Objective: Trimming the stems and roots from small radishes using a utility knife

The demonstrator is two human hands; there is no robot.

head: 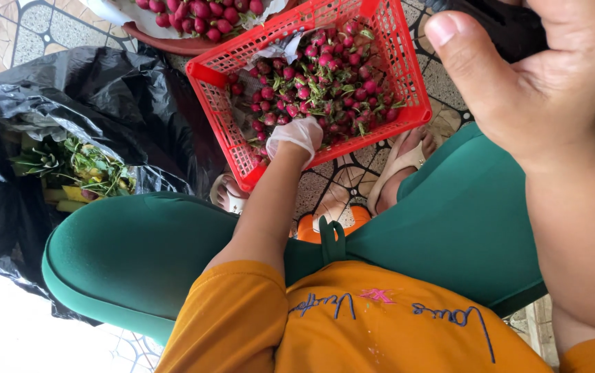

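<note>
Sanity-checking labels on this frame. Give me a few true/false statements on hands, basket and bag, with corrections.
1. The gloved left hand reaches into the red plastic lattice basket of small red fruits. True.
2. The bare right hand is in the basket too. False: it is raised near the camera, against something dark.
3. The black plastic bag holds green leafy trimmings. True.
4. The basket is empty. False: it is full of fruits with green stems.
</note>
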